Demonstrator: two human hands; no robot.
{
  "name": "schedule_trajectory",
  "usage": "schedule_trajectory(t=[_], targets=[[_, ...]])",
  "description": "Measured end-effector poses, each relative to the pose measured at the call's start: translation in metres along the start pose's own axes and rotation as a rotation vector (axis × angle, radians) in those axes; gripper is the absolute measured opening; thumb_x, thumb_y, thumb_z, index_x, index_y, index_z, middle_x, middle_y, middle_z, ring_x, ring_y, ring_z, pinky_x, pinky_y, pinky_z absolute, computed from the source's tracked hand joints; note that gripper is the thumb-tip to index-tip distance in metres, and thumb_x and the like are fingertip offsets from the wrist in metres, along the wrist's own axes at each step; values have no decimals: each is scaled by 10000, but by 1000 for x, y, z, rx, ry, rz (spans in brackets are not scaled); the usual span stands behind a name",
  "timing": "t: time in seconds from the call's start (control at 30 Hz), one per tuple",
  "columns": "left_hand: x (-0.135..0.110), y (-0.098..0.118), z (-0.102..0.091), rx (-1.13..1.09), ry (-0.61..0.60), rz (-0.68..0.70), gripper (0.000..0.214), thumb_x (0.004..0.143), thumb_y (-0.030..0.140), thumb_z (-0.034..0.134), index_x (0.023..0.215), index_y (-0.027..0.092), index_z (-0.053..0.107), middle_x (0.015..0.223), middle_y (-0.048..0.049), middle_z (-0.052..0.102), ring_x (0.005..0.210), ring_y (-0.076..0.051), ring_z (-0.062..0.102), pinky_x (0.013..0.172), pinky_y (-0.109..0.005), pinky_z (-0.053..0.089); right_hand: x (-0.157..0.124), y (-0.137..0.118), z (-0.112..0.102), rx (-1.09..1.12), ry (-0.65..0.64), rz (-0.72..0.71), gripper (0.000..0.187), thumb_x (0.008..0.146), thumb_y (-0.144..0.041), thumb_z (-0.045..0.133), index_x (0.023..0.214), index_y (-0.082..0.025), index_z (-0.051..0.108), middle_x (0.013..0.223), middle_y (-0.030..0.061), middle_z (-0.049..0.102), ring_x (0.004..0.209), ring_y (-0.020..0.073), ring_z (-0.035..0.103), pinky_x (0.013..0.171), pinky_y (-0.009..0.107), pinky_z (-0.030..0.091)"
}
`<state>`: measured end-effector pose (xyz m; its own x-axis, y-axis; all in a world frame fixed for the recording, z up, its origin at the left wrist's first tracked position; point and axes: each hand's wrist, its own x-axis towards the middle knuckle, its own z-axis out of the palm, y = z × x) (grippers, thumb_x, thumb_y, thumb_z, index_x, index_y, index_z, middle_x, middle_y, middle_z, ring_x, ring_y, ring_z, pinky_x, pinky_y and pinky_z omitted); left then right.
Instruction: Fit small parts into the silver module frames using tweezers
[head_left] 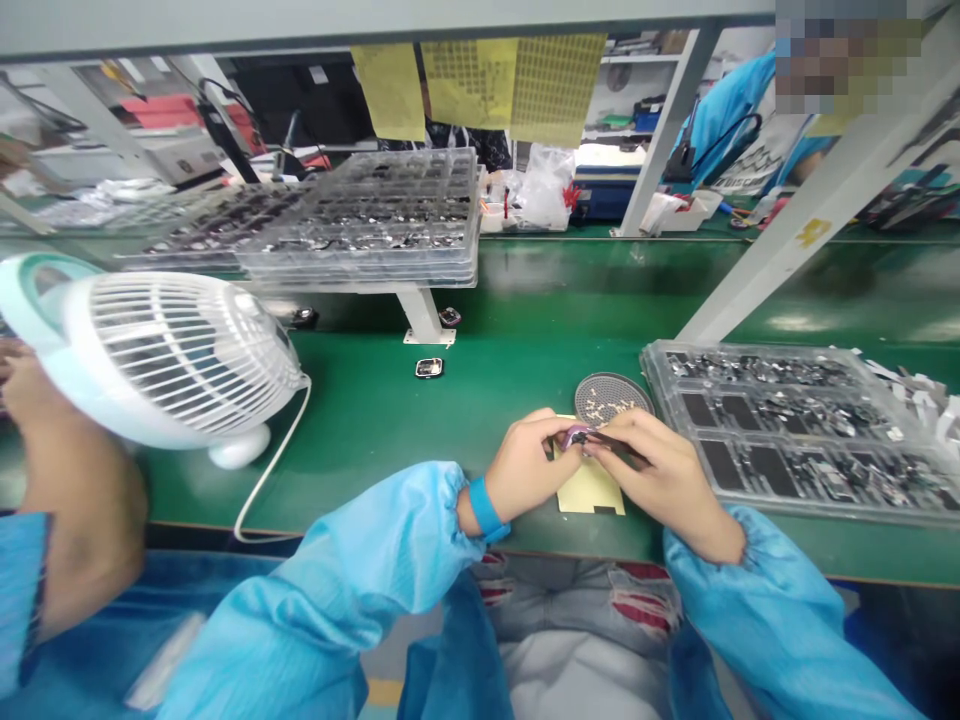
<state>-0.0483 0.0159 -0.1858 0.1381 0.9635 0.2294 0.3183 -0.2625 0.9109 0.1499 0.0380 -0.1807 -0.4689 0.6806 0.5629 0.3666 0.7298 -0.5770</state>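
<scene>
Hands (pixel 592 465); tray (pixel 795 435) of small parts (pixel 780 410)

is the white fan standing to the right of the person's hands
No, the white fan stands left of both hands, beyond the left hand.

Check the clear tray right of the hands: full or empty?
Partly full: the clear tray holds small dark parts; several pockets look empty.

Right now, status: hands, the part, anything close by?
Left hand pinching small part. Right hand working tweezers on it. Yellow sheet underneath, round dish just behind.
</scene>
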Motion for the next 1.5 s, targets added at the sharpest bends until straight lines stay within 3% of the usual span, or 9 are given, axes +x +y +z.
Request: schedule_trajectory(t=[0.27,0.53,0.63,0.77,0.9,1.07,1.2,1.33,1.5], targets=[[4,-3,-2,71,-13,10,200,831,164,623,967,184,768,727,3,555,690,-111,511,633,-226,398,5,3,2,5,-148,84,68,965,-218,595,1030,-212,616,983,41,621,928,166,603,811,304,496],[11,-19,-4,71,10,-98,262,819,229,665,1080,212,681,817,18,672,735,-117,609,693,-228,472,6,22,5,-362,78,366,189,990,-310,516,1044,-182,643,1003,79,632,915,228,623,823,366,484],[39,-33,-16,214,68,-96,228,825,259,673,1045,203,657,802,20,677,747,-121,629,712,-229,483,2,21,8,-295,149,339,164,962,-324,572,996,-191,660,951,55,638,886,203,629,807,334,488],[111,-53,-45,383,164,-116,261,870,239,616,1117,166,653,871,-26,703,814,-146,649,760,-249,486,1,15,10,-141,254,290,145,942,-325,614,905,-197,673,870,38,633,788,173,607,708,301,471],[157,-64,-68,541,245,-171,413,902,329,616,1239,91,644,1084,-163,694,1036,-276,628,906,-386,467,-3,9,4,-12,303,268,169,945,-308,615,826,-196,658,828,42,630,722,168,590,655,309,454],[108,-65,-89,674,239,-79,390,901,351,638,1256,192,661,1235,-118,645,1194,-272,540,1053,-419,388,-21,7,-3,20,320,276,250,942,-331,621,736,-202,676,709,32,653,635,160,628,620,290,489],[46,-66,-138,755,205,-84,345,875,317,666,1209,232,682,1259,-79,631,1243,-270,501,1099,-421,351,-31,7,-3,291,261,512,252,940,-407,623,810,-198,677,637,9,654,459,120,597,449,225,488],[16,-72,-182,788,180,-163,524,814,341,728,1303,192,611,1260,-117,587,1161,-273,530,1042,-401,400,-29,6,0,539,111,501,188,880,-363,710,944,-193,664,705,16,660,515,128,635,495,219,546],[26,-72,-168,723,102,-241,334,756,334,764,1015,166,633,905,-48,631,784,-181,580,738,-294,458,-33,5,4,512,95,411,133,904,-318,685,913,-187,665,948,74,706,737,155,711,668,251,614]])
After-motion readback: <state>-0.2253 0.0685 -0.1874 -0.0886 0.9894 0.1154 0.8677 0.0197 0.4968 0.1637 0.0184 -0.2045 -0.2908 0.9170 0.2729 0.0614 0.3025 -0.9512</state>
